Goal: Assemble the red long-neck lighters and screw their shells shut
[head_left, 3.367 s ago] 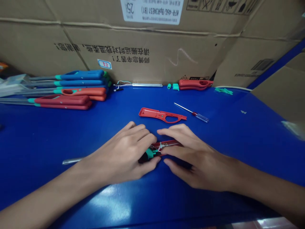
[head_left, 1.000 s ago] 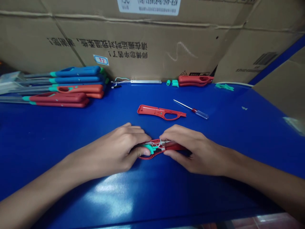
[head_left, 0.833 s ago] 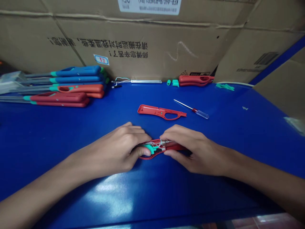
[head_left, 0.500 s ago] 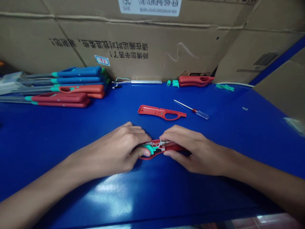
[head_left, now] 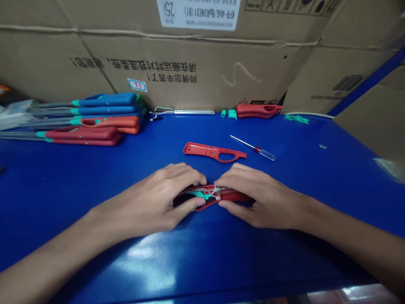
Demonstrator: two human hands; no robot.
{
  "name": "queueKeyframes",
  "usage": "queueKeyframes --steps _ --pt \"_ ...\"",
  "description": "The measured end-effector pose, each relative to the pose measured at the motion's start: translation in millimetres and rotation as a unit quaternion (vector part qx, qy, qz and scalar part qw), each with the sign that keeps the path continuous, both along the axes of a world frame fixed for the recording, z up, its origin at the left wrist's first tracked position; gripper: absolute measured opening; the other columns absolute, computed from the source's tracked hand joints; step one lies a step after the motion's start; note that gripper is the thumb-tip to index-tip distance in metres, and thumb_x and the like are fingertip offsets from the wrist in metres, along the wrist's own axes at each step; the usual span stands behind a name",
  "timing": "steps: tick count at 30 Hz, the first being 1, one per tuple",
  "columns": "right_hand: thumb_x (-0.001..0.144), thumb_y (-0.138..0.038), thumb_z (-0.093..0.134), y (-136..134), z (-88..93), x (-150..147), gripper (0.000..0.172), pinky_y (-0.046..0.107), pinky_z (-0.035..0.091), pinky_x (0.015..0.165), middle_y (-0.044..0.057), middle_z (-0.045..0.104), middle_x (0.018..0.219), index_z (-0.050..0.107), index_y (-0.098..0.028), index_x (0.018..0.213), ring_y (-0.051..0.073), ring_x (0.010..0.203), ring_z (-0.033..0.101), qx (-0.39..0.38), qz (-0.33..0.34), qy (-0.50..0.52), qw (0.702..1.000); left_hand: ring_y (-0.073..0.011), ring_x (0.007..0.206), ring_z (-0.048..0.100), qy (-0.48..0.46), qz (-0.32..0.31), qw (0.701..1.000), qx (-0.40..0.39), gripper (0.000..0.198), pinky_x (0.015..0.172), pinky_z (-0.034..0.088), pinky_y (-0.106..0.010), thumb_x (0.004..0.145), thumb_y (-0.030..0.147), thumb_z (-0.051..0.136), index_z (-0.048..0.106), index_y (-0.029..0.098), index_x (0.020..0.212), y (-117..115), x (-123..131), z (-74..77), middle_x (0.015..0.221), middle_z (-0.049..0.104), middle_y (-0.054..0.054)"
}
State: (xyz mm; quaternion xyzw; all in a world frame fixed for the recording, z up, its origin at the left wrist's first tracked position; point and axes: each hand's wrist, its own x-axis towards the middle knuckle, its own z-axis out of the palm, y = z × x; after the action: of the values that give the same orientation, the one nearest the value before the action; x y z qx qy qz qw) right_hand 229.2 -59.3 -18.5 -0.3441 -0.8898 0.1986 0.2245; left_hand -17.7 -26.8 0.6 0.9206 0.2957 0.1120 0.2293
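An opened red gas lighter (head_left: 234,195) lies on the blue table between my hands. Inside its half housing show a green trigger (head_left: 202,195), thin white wires and a clear tank with a metal end. My left hand (head_left: 164,190) has its thumb and fingers on the two sides of the lighter's left part, by the trigger. Around the right part, over the tank, my right hand (head_left: 262,192) grips with thumb and index finger. Beyond the hands rests the other red shell half (head_left: 198,149), its hollow side up, beside a screwdriver (head_left: 265,154) with a clear handle.
Blue, orange and red lighters (head_left: 107,100) are stacked at the back left. Along the cardboard box (head_left: 205,55) lie a metal tube (head_left: 194,112) with wires, green caps (head_left: 232,114), red shells (head_left: 257,111) and green pieces (head_left: 296,118).
My left thumb and index finger have shifted to the right along the lighter, covering more of the trigger's near side. My right hand stays around the tank end. The view has tilted slightly.
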Motion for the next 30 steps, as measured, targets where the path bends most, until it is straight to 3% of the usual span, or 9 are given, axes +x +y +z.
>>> queueKeyframes --steps 7,19,30 --pt "0.092 -0.023 0.061 1 2.5 0 0.019 0.035 0.050 0.090 0.009 0.066 0.104 0.069 -0.015 0.107 0.020 0.098 0.058 -0.002 -0.001 -0.032 0.999 -0.0199 0.097 0.057 -0.012 -0.043 0.998 0.045 0.015 0.090 0.044 -0.037 0.094 0.030 0.059 0.064 0.018 0.102 0 1 -3.1 0.103 0.064 -0.005" --pt "0.092 -0.024 0.062 0 3.8 1 0.022 0.032 0.047 0.092 0.008 0.064 0.103 0.070 -0.015 0.110 0.019 0.098 0.057 -0.022 -0.004 -0.040 0.999 -0.0162 0.104 0.055 0.011 -0.029 0.997 -0.065 0.008 0.096 0.042 -0.033 0.097 0.026 0.055 0.059 0.023 0.103 1 0 -8.5 0.109 0.059 -0.001" --pt "0.093 -0.024 0.061 0 3.4 1 0.021 0.033 0.047 0.090 0.009 0.064 0.100 0.072 -0.014 0.108 0.019 0.096 0.058 -0.017 0.008 -0.032 0.999 -0.0196 0.088 0.060 -0.069 -0.114 0.987 0.094 0.015 0.079 0.052 -0.032 0.096 0.016 0.051 0.064 0.010 0.097 0 5 -13.9 0.089 0.066 -0.009"
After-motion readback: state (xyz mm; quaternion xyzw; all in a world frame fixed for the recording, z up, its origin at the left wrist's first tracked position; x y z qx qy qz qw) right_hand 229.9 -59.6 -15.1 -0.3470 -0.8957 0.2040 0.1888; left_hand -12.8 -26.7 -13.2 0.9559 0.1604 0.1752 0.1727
